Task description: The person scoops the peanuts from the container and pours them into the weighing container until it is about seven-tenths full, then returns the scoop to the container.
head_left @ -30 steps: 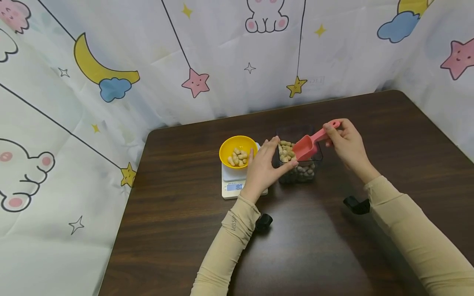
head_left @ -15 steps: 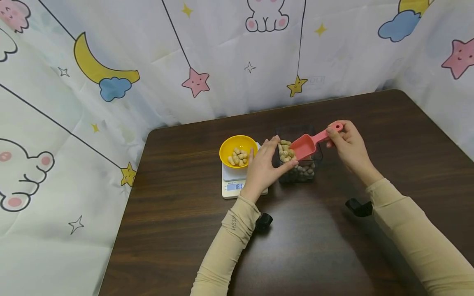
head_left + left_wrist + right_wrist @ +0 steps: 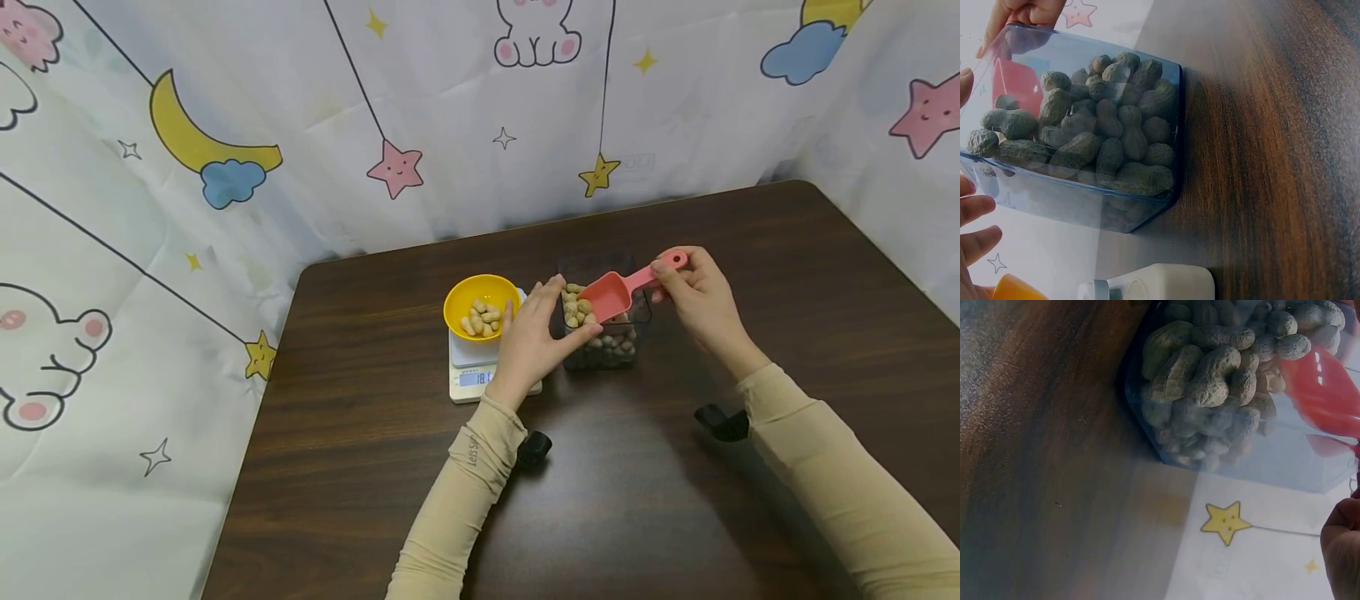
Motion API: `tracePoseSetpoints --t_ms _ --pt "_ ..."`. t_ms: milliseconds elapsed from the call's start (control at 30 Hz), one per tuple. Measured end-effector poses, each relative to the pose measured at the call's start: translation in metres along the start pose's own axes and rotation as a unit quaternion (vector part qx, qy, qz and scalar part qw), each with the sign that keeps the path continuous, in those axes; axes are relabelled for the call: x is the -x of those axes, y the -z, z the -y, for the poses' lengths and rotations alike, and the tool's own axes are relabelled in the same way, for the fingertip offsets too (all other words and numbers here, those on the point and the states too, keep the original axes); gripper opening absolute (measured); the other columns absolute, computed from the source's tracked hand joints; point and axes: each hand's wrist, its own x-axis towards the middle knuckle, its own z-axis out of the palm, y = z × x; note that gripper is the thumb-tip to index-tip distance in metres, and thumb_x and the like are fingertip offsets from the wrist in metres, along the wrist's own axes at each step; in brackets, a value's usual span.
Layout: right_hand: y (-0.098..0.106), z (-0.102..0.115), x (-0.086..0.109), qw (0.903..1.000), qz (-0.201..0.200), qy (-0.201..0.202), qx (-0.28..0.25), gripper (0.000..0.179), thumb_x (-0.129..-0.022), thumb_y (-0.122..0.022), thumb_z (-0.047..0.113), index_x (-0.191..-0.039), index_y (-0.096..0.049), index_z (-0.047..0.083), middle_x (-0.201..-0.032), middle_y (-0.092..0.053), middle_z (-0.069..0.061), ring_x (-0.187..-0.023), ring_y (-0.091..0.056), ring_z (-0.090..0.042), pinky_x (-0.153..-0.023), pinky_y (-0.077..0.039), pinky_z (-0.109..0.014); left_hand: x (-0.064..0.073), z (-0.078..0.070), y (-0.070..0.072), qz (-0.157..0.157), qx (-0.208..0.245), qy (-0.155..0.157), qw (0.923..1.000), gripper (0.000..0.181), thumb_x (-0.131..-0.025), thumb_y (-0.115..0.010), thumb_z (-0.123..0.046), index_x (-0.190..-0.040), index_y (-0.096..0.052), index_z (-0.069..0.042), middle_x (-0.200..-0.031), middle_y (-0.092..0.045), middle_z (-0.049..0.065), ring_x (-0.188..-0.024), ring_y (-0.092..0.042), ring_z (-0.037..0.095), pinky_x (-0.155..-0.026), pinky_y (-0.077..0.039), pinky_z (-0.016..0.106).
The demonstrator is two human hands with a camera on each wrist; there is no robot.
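Note:
My right hand (image 3: 702, 302) pinches the handle of a pink scoop (image 3: 607, 297). The scoop's blade rests among the peanuts (image 3: 576, 310) inside a clear plastic box (image 3: 1085, 206), tilted down to the left. My left hand (image 3: 532, 337) lies at the box's left side, fingers extended along its far corner and thumb reaching the front rim. Left of that hand, a yellow bowl (image 3: 457, 304) with several peanuts stands on a white kitchen scale (image 3: 457, 390). Its display reads about 18.1, and the left hand partly hides the scale.
The dark wooden table (image 3: 360, 467) carries all of this. A white curtain (image 3: 450, 100) with printed moons, stars and bears hangs behind it and along the sides. Black wrist mounts (image 3: 534, 450) sit below both wrists.
The scoop has shifted slightly left and deeper into the peanuts, and the right hand moved with it. The scale's reading went from about 18.0 to 18.1. The left hand stays put.

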Motion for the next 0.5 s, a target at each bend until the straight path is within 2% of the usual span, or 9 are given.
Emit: tracePoseSetpoints --t_ms 67,167,267,433,500 --pt "-0.0016 0.0007 0.0 0.9995 -0.01 -0.01 0.027 0.015 -0.092 -0.056 0.023 -0.103 -0.047 0.017 -0.066 -0.059 0.013 -0.055 -0.054 0.0 -0.053 -0.042 -0.013 0.0004 0.0002 0.0001 0.002 0.002 0.001 1.0 0.085 -0.079 -0.053 -0.069 -0.148 -0.025 -0.028 -0.153 -0.031 -0.007 -0.143 -0.025 0.013 -0.117 -0.01 0.054" --pt "-0.0018 0.0 0.0013 0.9987 -0.021 -0.026 0.039 0.016 -0.092 -0.057 0.026 -0.102 -0.046 0.017 -0.064 -0.058 0.013 -0.055 -0.052 -0.001 -0.052 -0.039 -0.016 0.0005 0.0009 -0.0003 0.006 0.004 0.002 1.0 0.085 -0.079 -0.054 -0.069 -0.148 -0.025 -0.028 -0.153 -0.031 -0.007 -0.144 -0.024 0.013 -0.117 -0.009 0.054" --pt "-0.0016 -0.0014 0.0035 0.9992 -0.025 -0.03 0.006 0.017 -0.091 -0.058 0.023 -0.101 -0.046 0.016 -0.067 -0.058 0.01 -0.056 -0.053 -0.003 -0.054 -0.041 -0.015 0.0001 0.0014 -0.0006 0.006 0.004 0.001 1.0 0.085 -0.079 -0.054 -0.068 -0.148 -0.024 -0.029 -0.153 -0.03 -0.008 -0.144 -0.024 0.013 -0.117 -0.009 0.054" --pt "-0.0051 -0.0011 0.0044 0.9987 -0.016 0.001 -0.048 0.016 -0.09 -0.059 0.016 -0.1 -0.047 0.014 -0.074 -0.059 0.005 -0.058 -0.054 -0.005 -0.06 -0.048 -0.012 -0.0009 0.0016 -0.0001 0.004 0.006 -0.001 1.0 0.085 -0.079 -0.053 -0.069 -0.148 -0.023 -0.03 -0.153 -0.03 -0.008 -0.143 -0.024 0.013 -0.117 -0.009 0.054" --pt "-0.0068 -0.0005 0.003 0.9986 -0.009 0.014 -0.049 0.015 -0.091 -0.059 0.015 -0.101 -0.047 0.014 -0.075 -0.06 0.006 -0.059 -0.054 -0.004 -0.061 -0.049 -0.012 -0.0011 0.0014 0.0001 0.005 0.006 0.0 1.0 0.085 -0.079 -0.053 -0.069 -0.148 -0.023 -0.03 -0.153 -0.03 -0.008 -0.143 -0.024 0.013 -0.117 -0.009 0.054"
